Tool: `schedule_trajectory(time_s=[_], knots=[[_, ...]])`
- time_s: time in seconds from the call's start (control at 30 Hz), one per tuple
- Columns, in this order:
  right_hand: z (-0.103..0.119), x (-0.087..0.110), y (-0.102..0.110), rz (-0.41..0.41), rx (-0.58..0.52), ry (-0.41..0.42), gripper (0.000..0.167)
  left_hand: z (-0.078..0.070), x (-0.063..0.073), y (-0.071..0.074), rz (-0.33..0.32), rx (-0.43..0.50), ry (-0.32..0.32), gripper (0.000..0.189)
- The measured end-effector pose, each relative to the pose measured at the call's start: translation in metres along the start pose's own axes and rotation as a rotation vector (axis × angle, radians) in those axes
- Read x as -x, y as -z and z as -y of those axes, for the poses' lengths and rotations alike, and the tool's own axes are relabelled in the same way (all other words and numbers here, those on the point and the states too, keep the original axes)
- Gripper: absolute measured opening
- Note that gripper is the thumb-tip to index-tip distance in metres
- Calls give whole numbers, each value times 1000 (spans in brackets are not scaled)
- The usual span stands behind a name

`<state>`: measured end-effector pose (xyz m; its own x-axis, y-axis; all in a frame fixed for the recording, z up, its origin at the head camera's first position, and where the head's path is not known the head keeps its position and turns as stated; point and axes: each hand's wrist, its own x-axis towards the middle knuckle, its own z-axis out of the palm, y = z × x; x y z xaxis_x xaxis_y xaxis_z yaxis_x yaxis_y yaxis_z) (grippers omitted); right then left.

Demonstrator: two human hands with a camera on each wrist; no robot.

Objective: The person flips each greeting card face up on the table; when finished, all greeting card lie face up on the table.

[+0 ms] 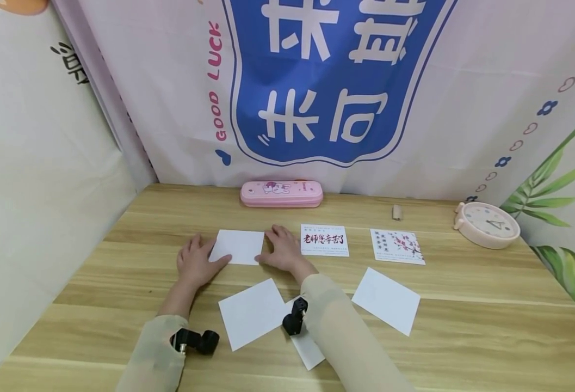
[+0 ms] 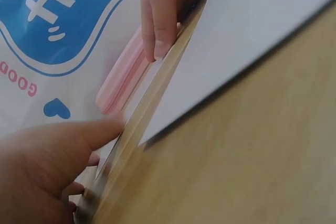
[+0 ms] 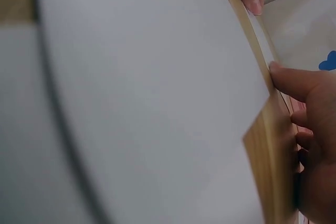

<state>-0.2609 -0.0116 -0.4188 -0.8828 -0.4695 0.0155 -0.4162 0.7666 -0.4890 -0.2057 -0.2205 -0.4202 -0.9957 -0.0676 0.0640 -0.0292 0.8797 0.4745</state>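
A blank white card (image 1: 240, 246) lies on the wooden table between both hands. My left hand (image 1: 196, 263) is at its left side, the thumb resting on the near edge and the other fingers beside the left edge. On the opposite side, my right hand (image 1: 284, 251) touches the near right corner with its thumb, its fingers spread on the table. Both wrist views show the thumbs extended onto the thin card, seen almost edge-on. Right of it lie a card with red lettering (image 1: 324, 240) and a card with a blossom print (image 1: 397, 246).
Closer to the body are a blank white card (image 1: 252, 314), another (image 1: 309, 348) partly covered by the right sleeve, and a tilted one (image 1: 387, 300). A pink pencil case (image 1: 281, 194), a small beige piece (image 1: 397, 212) and a round clock (image 1: 488, 225) stand farther back.
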Motion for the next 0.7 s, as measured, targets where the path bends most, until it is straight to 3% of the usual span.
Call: schedule_trajectory(time_s=[0.2, 0.7], knots=[[2, 0, 2, 53, 12, -24, 76, -2, 1, 2, 48, 10, 27, 82], [3, -2, 3, 63, -3, -34, 72, -2, -2, 1, 62, 46, 34, 78]])
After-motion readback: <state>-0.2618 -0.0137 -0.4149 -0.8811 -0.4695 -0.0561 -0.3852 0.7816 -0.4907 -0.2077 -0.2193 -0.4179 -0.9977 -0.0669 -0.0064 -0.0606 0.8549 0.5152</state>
